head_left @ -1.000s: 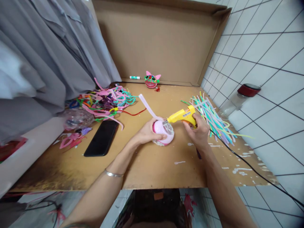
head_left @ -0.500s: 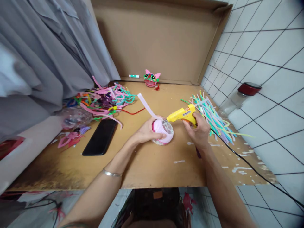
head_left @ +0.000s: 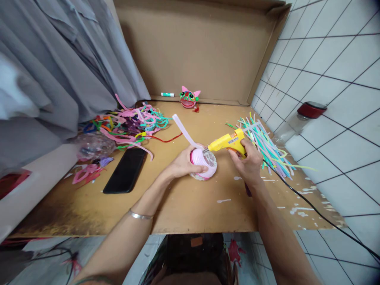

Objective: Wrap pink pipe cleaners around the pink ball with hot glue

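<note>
My left hand (head_left: pixel 185 161) is wrapped round a small round container (head_left: pixel 210 162) with clear plastic showing and pale pink pipe cleaner coiled over it. A loose end of the pipe cleaner (head_left: pixel 184 130) sticks up and away to the left. In my right hand (head_left: pixel 248 162) is a yellow hot glue gun (head_left: pixel 227 142), gripped by its handle. Its nozzle points left and meets, or nearly meets, the coil at the container's upper edge; I cannot tell whether glue is coming out.
A black phone (head_left: pixel 125 171) lies at left, below a tangled pipe-cleaner pile (head_left: pixel 133 122). Straight pipe cleaners (head_left: pixel 267 146) and a red-lidded jar (head_left: pixel 297 120) are at right. Behind stand a pink-eared figure (head_left: pixel 188 98) and a glue stick (head_left: pixel 168 94). The gun's cord (head_left: pixel 299 194) trails right.
Almost nothing differs. Both hands, the container and the glue gun keep their places, apart from a very slight shift of the view.
</note>
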Tool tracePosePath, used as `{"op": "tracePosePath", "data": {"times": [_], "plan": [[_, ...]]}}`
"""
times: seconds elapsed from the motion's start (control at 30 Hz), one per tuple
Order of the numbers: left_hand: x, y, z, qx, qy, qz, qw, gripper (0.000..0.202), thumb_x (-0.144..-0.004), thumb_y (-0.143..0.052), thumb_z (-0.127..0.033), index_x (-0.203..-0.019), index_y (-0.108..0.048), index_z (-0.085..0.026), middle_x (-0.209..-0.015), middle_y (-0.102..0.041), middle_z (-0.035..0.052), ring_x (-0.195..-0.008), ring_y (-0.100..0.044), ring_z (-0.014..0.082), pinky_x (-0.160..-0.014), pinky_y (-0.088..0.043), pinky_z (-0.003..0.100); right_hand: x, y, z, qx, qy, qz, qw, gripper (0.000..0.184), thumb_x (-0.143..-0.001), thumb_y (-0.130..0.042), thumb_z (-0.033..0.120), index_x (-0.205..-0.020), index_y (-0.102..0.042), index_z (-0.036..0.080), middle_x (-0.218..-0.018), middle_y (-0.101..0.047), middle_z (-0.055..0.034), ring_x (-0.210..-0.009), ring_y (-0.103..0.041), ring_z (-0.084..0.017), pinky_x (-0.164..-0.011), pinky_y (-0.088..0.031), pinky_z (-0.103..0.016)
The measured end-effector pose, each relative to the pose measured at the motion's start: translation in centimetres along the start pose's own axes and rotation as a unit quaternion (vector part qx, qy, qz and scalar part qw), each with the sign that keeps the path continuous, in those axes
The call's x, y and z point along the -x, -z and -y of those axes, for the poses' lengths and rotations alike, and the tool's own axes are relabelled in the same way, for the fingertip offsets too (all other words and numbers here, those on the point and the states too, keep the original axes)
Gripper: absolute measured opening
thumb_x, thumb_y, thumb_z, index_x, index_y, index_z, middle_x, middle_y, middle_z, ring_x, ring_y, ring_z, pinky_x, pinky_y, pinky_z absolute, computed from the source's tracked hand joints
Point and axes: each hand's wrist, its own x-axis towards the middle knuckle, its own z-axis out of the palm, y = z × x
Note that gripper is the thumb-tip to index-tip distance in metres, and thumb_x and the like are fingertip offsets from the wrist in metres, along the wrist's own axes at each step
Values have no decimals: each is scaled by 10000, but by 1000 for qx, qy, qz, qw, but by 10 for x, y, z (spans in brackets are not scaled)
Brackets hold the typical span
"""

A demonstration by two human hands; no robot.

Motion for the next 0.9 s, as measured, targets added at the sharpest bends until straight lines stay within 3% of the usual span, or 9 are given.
{"op": "tracePosePath", "data": {"times": [0.43, 0.9], "plan": [[1, 1, 0, -10, -1, 1, 1000, 702, -537, -849, -314, -1144, -531, -159, -1140, -615, 72, -989, -613, 208, -910, -512, 358, -1, 3, -1, 16, -28, 15, 999, 223, -841, -630, 376, -985, -591, 211, -851, -699, -69, -734, -642, -234, -666, -514, -361], [0, 1, 0, -1, -3, 6, 1000, 684, -533, -846, -322, -1119, -532, -163, -1154, -609, 75, -989, -604, 203, -895, -507, 338, 0, 1, -1, 20, -3, 5, 1000, 209, -834, -637, 341, -986, -585, 208, -860, -711, -70, -712, -655, -220, -627, -516, -337]]}}
